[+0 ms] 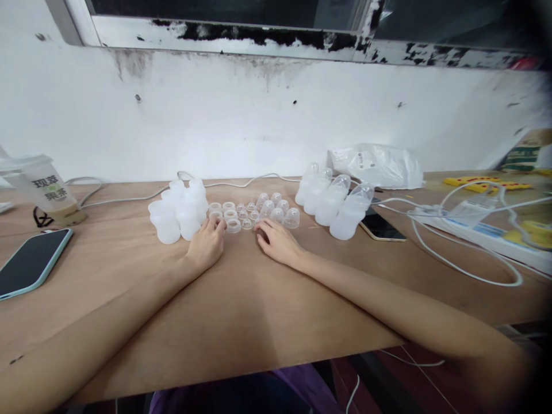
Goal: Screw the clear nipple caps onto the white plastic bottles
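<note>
My left hand (207, 242) rests on the table with loosely bent fingers, beside the white translucent baby bottles (168, 221). Its fingertips are at the clear screw rings (233, 224), with no object visible in its grasp. My right hand (278, 242) lies palm down, fingers slightly bent and thumb apart, and appears to hold nothing. Just beyond it sit clear bottle nipples (245, 221) in rows and clear dome caps (292, 217); the hand covers some of them. Further right, several bottles topped with clear domes (345, 210) stand in a group.
A drink cup (54, 190) and a phone (37, 261) are at left. Behind the capped bottles lies a plastic bag (377, 165); a second phone (382, 224) lies beside them. White cables and a power strip (483, 230) spread over the right side. The table edge (259, 371) runs nearest me.
</note>
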The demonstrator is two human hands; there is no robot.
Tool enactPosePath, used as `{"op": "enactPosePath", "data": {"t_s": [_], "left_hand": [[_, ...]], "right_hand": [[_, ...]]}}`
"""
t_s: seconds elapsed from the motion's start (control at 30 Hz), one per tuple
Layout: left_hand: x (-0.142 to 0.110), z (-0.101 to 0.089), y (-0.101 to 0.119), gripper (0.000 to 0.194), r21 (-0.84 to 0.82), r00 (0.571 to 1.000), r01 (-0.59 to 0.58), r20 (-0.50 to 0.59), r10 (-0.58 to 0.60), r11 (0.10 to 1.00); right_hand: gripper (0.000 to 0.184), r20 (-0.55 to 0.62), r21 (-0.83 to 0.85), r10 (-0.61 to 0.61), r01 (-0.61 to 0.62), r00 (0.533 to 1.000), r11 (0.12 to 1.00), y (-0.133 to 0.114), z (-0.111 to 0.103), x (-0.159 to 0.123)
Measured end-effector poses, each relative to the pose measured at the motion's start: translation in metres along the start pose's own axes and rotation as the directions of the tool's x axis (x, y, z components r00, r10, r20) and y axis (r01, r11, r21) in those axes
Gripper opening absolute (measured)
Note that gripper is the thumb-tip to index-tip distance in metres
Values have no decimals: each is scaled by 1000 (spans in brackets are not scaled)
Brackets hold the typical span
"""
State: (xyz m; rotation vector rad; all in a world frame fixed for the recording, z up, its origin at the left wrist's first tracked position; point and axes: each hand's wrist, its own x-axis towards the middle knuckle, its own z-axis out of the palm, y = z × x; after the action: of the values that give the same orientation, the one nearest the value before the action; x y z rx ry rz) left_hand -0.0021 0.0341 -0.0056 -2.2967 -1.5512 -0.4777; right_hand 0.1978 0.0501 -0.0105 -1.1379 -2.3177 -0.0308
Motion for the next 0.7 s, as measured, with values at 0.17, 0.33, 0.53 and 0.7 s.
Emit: {"op": "enactPosePath", "data": {"t_s": [0.17,0.33,0.53,0.7], "left_hand": [[2,3,-3,27,-6,998,-41,-57,41,999],[2,8,-7,29,-58,995,-57,-89,52,997],[1,6,-4,34,24,996,-20,-85,22,1000],[2,5,-5,35,31,996,-25,-88,28,999]], "right_hand": [[16,11,10,-28,28,1000,1000,1,0,0],[16,33,30,-43,42,999,999,2,3,0],[19,-24,35,-81,82,996,996,1,-7,-1],[33,-324,-86,23,-54,946,995,35,-19,-1]]}}
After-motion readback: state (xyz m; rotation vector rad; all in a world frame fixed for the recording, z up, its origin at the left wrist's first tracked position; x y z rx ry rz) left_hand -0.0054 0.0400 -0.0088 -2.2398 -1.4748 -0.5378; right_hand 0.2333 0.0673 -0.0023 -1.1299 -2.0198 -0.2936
